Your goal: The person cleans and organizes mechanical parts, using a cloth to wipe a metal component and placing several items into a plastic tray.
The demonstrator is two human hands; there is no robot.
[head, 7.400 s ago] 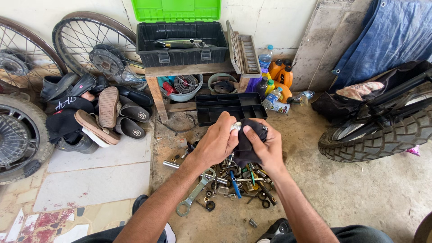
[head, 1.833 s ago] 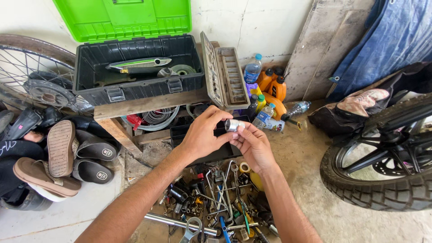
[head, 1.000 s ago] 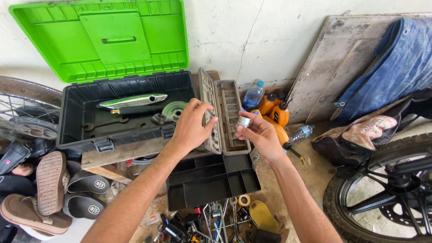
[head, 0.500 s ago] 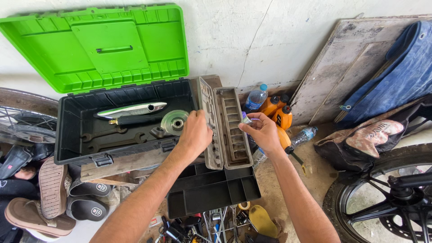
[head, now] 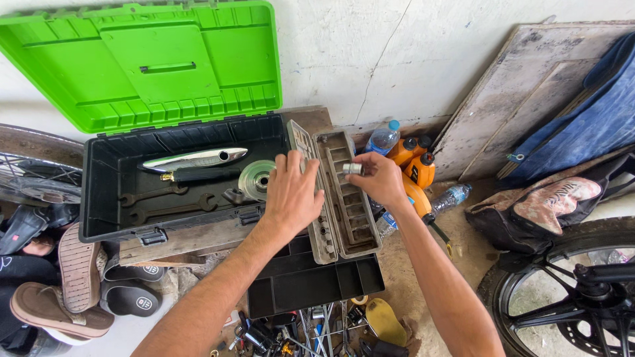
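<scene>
Right hand [head: 377, 180], having just moved in from beside the case, pinches a small metal socket [head: 352, 168] over the grey socket case [head: 347, 218], while the left hand [head: 291, 195], fingers spread, steadies its open lid.

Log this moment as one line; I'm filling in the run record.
left hand: steadies open socket case | right hand: holds silver socket over case slots | toolbox: lid open

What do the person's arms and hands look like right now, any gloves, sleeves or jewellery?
Both arms are bare up to the frame edge: no sleeves show. The left hand and right hand wear no gloves, and no ring, watch or wristband is visible. Both forearms are slim, with light hair.
</scene>
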